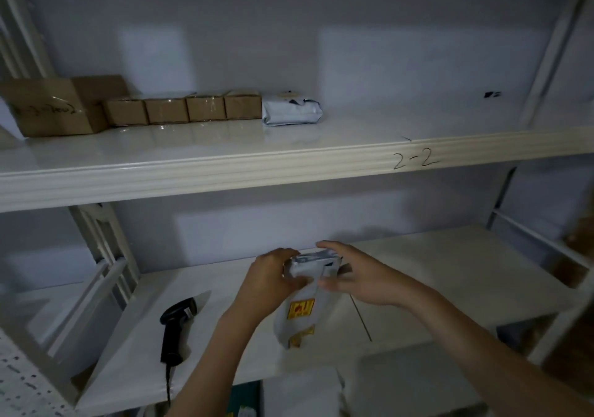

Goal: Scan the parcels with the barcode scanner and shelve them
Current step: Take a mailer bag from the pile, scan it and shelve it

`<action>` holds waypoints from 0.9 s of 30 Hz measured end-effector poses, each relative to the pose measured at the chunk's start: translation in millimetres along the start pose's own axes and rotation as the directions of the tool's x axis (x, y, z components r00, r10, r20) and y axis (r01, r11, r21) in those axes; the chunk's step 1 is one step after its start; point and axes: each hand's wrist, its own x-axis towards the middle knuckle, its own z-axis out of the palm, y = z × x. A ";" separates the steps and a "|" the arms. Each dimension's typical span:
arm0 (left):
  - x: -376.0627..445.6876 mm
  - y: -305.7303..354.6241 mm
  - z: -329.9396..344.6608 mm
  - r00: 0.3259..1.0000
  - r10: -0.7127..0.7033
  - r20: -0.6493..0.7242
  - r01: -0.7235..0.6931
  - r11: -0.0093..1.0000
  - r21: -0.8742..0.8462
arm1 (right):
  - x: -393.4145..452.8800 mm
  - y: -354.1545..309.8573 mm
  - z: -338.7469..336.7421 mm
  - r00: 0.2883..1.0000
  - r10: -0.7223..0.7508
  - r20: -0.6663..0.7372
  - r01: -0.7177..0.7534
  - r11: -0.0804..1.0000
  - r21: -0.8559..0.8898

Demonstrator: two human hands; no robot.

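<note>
You face a white shelving unit (289,172) whose upper shelf carries the handwritten mark "2-2" (415,159) on its front edge. On that upper shelf, pushed to the back left, stands a row of parcels: a large cardboard box (48,108) with scrawled writing on its face at the far left, a second brown box (96,90) partly hidden behind it, then four small taped cardboard boxes (183,110) touching side by side, and just beside the last of them a white poly mailer (292,111) lying flat. The right part of that shelf holds only a small dark label (492,94) on the back wall. On the lower shelf (450,265), you hold a white poly parcel (303,304) upright between both hands; it bears yellow printed patches on its front and a folded top. Your left hand (273,280) grips the parcel's upper left side with fingers curled over the top edge, and your right hand (360,277) clasps the upper right, fingers over the top and thumb across the front. To the left of your left forearm, well apart from the parcel, the black barcode scanner (175,326) lies on the lower shelf, its cable (168,384) trailing off the front edge.
</note>
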 end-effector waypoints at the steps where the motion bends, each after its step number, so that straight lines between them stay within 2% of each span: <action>1: -1.4 11.5 -3.7 1.000 0.015 0.003 -0.015 1.000 -0.006 | -10.5 -3.7 -3.0 0.999 -0.034 -0.011 0.033 0.997 -0.074; 4: -3.8 50.1 -19.5 0.998 0.060 -0.012 -0.060 0.998 -0.010 | -31.6 -18.4 -18.4 0.981 -0.124 -0.147 0.093 0.975 -0.204; 7: -2.6 94.9 -47.0 0.994 0.110 -0.026 -0.110 0.994 -0.007 | -56.3 -43.0 -51.0 0.939 -0.247 -0.238 0.185 0.949 -0.255; 14: 16.2 199.5 -110.0 0.950 0.208 -0.231 -0.205 0.978 0.036 | -107.6 -112.6 -130.0 0.825 -0.449 -0.344 0.328 0.875 -0.355; 22: 42.9 296.0 -118.6 0.872 0.242 -0.426 -0.239 0.969 0.062 | -139.5 -140.5 -210.9 0.707 -0.593 -0.386 0.453 0.798 -0.397; 24: 49.5 320.3 -119.9 0.830 0.260 -0.493 -0.255 0.964 0.079 | -145.5 -142.7 -231.9 0.649 -0.638 -0.415 0.483 0.767 -0.422; 27: 61.3 349.8 -120.3 0.765 0.311 -0.564 -0.307 0.946 0.105 | -149.8 -143.5 -262.0 0.520 -0.718 -0.462 0.541 0.696 -0.472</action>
